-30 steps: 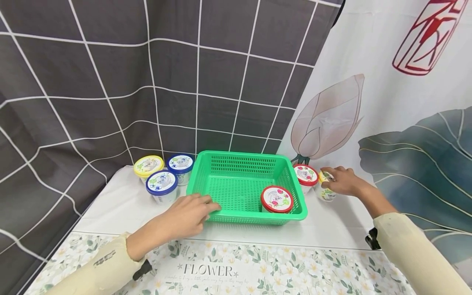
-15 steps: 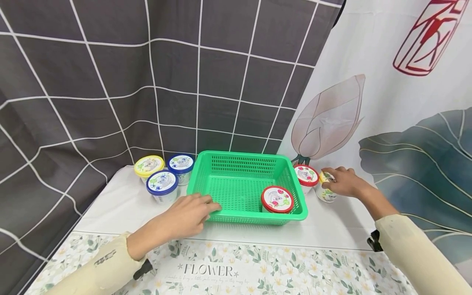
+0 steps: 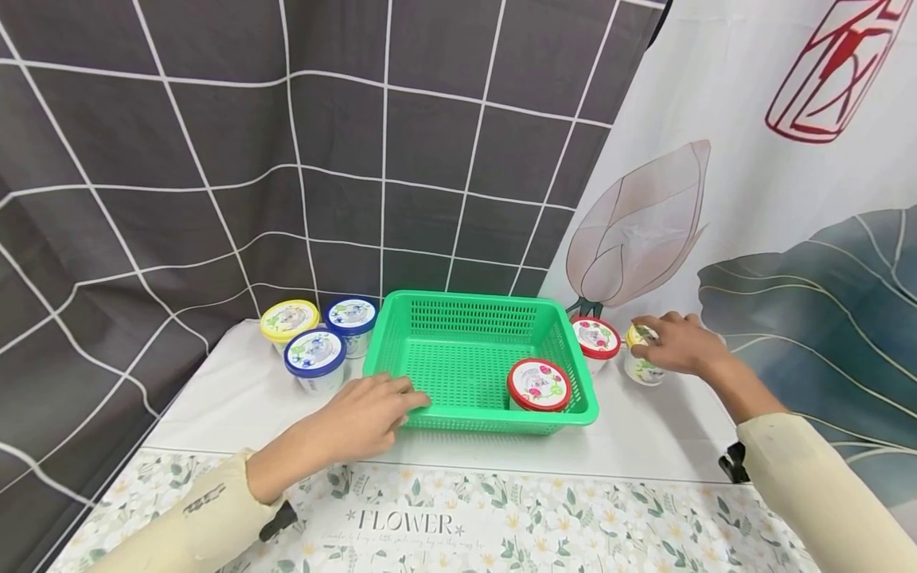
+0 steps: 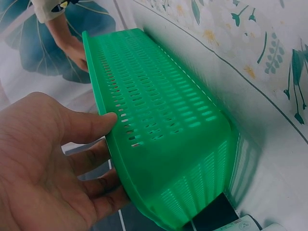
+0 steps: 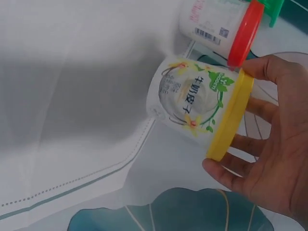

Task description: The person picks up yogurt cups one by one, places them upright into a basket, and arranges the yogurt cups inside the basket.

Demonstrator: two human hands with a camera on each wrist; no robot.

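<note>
1. The right hand (image 3: pixel 680 344) has its fingers curled round the lid of a yellow-lidded tub (image 5: pixel 197 103), thumb on the side nearest the basket. I'd call it a proper grip.
2. That tub has just shifted outward, and from the head view a narrow gap now shows between it and the outer red-lidded tub (image 3: pixel 596 338). To my mind that makes it the piece being handled, freed from its neighbour.
3. The left hand (image 3: pixel 372 418) hasn't budged: its thumb and fingers pinch the near rim of the green basket (image 3: pixel 480 419), probably steadying it.
4. Inside the basket, at the near right corner, sits one inner red-lidded tub (image 3: pixel 539 384); the yellow one is outside, to the right.
5. Beyond the basket's left end, on the tabletop (image 3: pixel 458 450), stand another yellow tub (image 3: pixel 290 318) and two blue-lidded tubs (image 3: pixel 315 352).
6. Hard to make out: whether the gripped tub's base has left the surface. The right fingers cover part of its lid, the left fingertips vanish behind the rim, and the basket's front wall hides the inner tub's lower half.
</note>
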